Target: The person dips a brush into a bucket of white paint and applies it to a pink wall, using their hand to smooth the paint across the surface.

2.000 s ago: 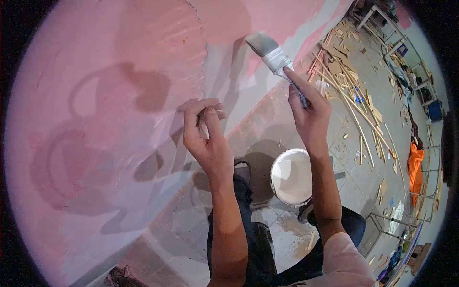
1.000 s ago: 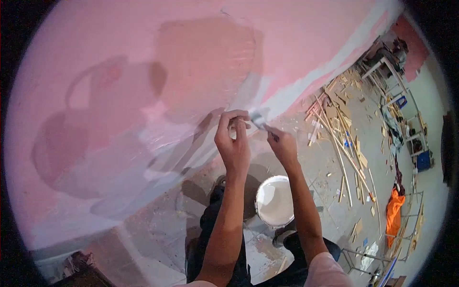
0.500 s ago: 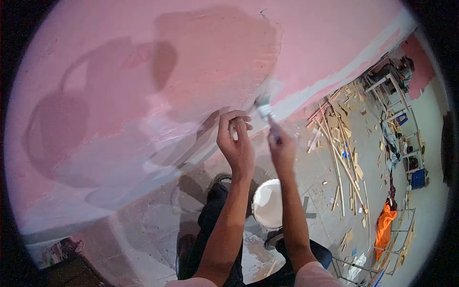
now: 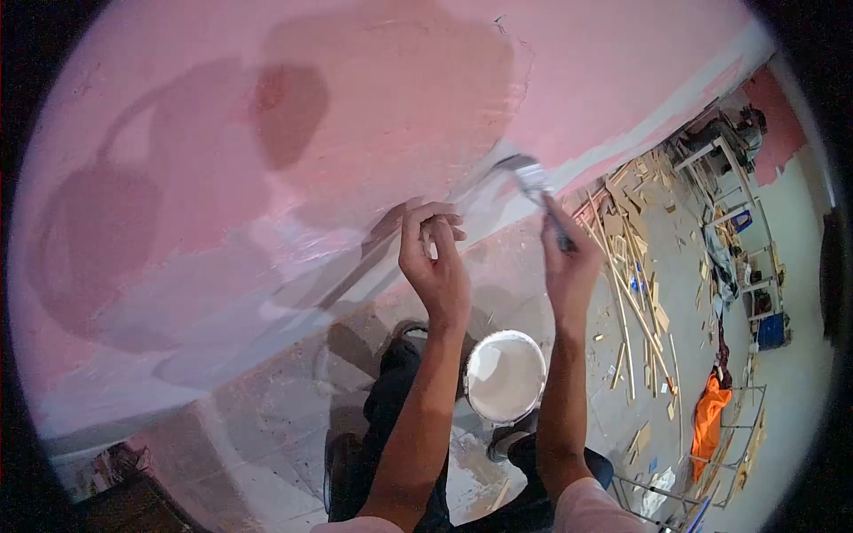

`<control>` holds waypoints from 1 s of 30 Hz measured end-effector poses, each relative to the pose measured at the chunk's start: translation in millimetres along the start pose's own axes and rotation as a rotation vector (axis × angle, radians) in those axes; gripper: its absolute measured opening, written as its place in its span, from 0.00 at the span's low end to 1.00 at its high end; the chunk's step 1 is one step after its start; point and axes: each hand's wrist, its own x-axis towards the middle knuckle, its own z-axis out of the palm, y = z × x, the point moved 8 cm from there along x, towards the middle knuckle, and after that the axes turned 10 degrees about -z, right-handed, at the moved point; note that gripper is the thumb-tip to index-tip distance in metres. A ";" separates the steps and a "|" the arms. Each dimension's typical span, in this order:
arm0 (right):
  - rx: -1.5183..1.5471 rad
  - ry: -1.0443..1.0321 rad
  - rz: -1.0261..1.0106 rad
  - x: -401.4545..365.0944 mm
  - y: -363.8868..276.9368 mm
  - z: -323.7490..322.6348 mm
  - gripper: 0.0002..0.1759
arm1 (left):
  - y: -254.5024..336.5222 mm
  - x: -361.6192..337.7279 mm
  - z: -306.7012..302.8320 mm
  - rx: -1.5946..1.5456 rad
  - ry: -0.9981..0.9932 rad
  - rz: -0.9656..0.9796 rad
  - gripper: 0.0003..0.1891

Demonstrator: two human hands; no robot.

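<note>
My right hand (image 4: 571, 259) grips the handle of a flat paintbrush (image 4: 535, 180). Its dark bristles touch the lower part of the pink wall (image 4: 604, 80), by a whitish painted band (image 4: 524, 209). To the left, my left hand (image 4: 435, 258) is raised close to the wall, fingers curled in and thumb bent toward them, with nothing visible in it. Below and between my forearms stands a white bucket (image 4: 505, 411) with pale paint (image 4: 511, 373) inside.
Wood strips and scraps (image 4: 635, 275) litter the tiled floor (image 4: 524, 306) to the right. Beyond them are a white metal frame (image 4: 742, 164), a blue container (image 4: 771, 331) and an orange cloth (image 4: 709, 422). My legs flank the bucket; shadows fall across the wall.
My right hand has moved right with the paintbrush, the bristles now bent over toward the left. More of the bucket shows. My left hand has hardly moved.
</note>
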 end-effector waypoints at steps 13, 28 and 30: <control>-0.224 -0.274 0.008 -93.2 163.9 112.3 0.27 | -0.7 2.8 2.8 0.020 -0.016 0.012 0.07; 0.100 0.187 -0.080 -14.9 61.5 7.6 0.22 | -4.3 -4.7 12.9 0.062 -0.021 0.019 0.08; 0.194 0.348 -0.078 -17.8 58.0 -12.9 0.26 | -8.2 -8.5 9.9 0.068 -0.016 0.000 0.08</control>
